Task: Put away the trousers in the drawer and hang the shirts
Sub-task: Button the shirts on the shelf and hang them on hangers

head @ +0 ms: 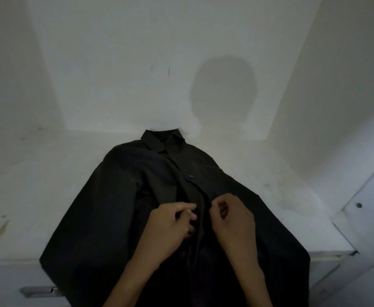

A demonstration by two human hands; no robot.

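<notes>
1. A drawer handle [38, 292] sticks out just under the front edge of the white worktop [37, 185], near its left corner. No trousers can be seen.
2. A black shirt [119, 218] lies flat in the middle of the worktop. Its collar [162, 141] points to the back edge, and its bottom hangs over the front edge. Lying flat like this makes the front easy to reach.
3. The left hand [170, 224] is curled and pinches the left side of the shirt's front opening.
4. One button [191, 176] higher up looks done.
5. The right hand [232, 220] is curled too and pinches the other side. I think both hands are working on a button, so the shirt stays neat when it gets hung.
</notes>
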